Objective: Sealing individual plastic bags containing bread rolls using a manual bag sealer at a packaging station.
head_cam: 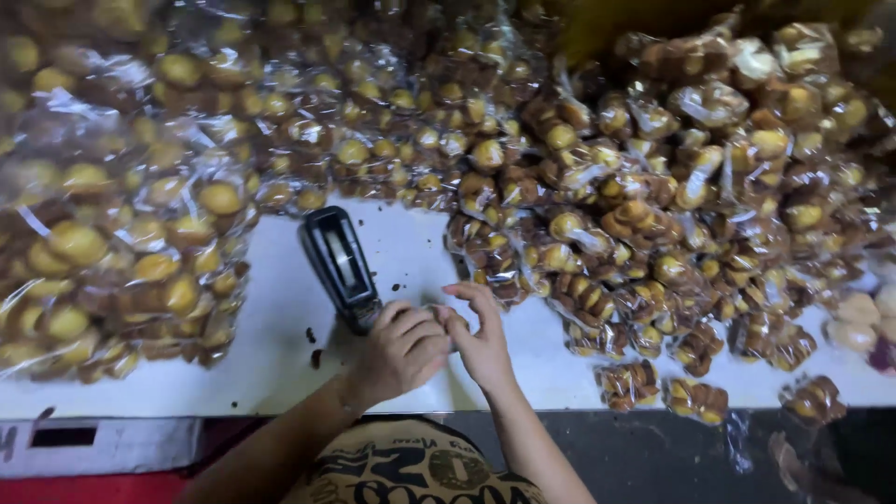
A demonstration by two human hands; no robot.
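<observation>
Pastry packet pinched between left hand and right hand grips, beside tape dispenser; keep neck tight.

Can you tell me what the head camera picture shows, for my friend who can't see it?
Two bare hands, left hand and right hand, meet at the near edge of a white table, pinching something small that stays hidden between them. A black tape dispenser stands right beside the left hand. Heaps of small clear bags of golden-brown cakes fill the table behind and to both sides.

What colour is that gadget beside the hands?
The tape dispenser is black with a pale middle strip, seen from the head view.
</observation>
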